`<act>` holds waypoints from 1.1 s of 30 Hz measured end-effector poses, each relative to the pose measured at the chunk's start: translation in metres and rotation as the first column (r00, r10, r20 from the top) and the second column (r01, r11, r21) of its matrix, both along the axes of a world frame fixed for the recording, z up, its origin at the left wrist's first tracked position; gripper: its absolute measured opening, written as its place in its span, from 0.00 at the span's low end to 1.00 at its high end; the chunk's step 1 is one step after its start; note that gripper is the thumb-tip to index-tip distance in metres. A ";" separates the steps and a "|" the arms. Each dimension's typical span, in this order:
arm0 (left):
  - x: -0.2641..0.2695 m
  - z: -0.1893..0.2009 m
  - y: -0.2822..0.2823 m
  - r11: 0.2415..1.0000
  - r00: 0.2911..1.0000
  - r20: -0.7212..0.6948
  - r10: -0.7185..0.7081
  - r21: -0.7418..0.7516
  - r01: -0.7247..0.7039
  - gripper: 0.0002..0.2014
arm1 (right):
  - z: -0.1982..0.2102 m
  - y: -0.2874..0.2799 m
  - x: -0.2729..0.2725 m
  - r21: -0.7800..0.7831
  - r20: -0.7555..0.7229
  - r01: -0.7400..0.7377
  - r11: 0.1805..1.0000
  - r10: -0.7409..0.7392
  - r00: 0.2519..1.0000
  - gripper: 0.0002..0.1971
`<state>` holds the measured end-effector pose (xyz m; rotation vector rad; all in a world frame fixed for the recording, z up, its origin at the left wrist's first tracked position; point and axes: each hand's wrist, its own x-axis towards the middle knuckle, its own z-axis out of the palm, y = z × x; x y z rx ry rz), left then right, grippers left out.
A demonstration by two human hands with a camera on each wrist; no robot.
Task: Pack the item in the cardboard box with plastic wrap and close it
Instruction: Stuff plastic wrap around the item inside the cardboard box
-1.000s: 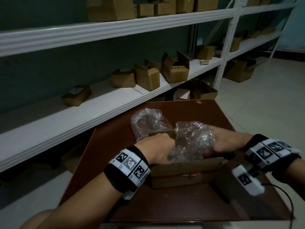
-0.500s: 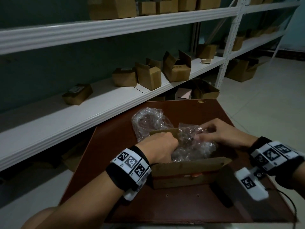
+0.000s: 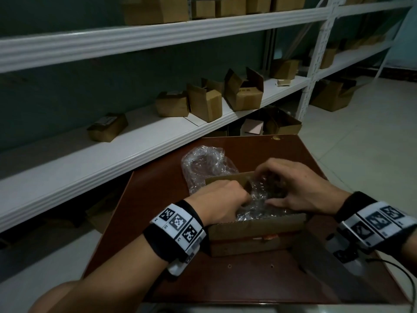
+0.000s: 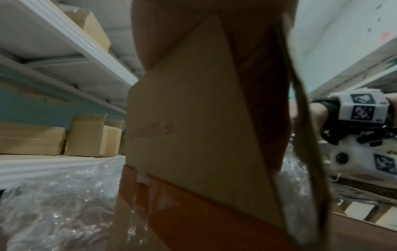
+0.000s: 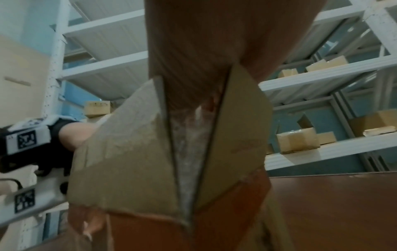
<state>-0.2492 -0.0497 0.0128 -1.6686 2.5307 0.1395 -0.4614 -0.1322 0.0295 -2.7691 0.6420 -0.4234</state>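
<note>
Reaching into the open cardboard box (image 3: 255,231) on the brown table (image 3: 237,281), the left hand (image 3: 222,199) and right hand (image 3: 300,188) curled their fingers on the plastic wrap (image 3: 261,199) stuffed inside. Left wrist view showed the box's flap (image 4: 193,118) upright. Right wrist view showed wrap between two flaps; grip hidden there.

Matt brown cardboard box (image 3: 255,233) holds crinkled glossy clear plastic wrap (image 3: 259,199) on a smooth, reddish-brown wood-look table (image 3: 225,283).

Box (image 3: 255,231) opening crammed with plastic wrap (image 3: 259,199); raised flaps (image 3: 228,178) seemingly hem access
</note>
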 end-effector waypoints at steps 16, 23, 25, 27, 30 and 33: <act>-0.008 0.002 -0.005 0.997 0.990 0.130 0.047 0.049 -0.054 0.05 | 0.008 -0.002 0.012 0.035 -0.535 0.104 0.994 -0.069 0.842 0.21; -0.012 -0.001 -0.004 0.996 0.987 0.152 0.051 0.068 -0.062 0.04 | -0.009 -0.006 0.027 -0.003 -0.714 0.160 0.987 -0.114 0.691 0.14; -0.012 -0.002 -0.004 0.996 0.987 0.151 0.051 0.068 -0.062 0.05 | -0.014 -0.005 0.032 -0.005 -0.703 0.106 0.994 -0.079 0.706 0.12; -0.012 -0.001 -0.002 0.996 0.986 0.160 0.049 0.072 -0.061 0.06 | -0.019 -0.004 0.035 0.014 -0.688 0.088 0.996 -0.054 0.724 0.09; -0.013 0.003 0.000 0.994 0.988 0.147 0.045 0.094 -0.059 0.06 | -0.021 -0.004 0.035 0.043 -0.675 0.089 0.995 -0.037 0.737 0.07; -0.004 0.008 -0.001 0.986 0.995 0.063 0.075 0.142 -0.083 0.14 | -0.019 -0.004 0.033 0.048 -0.649 0.087 0.995 -0.035 0.760 0.05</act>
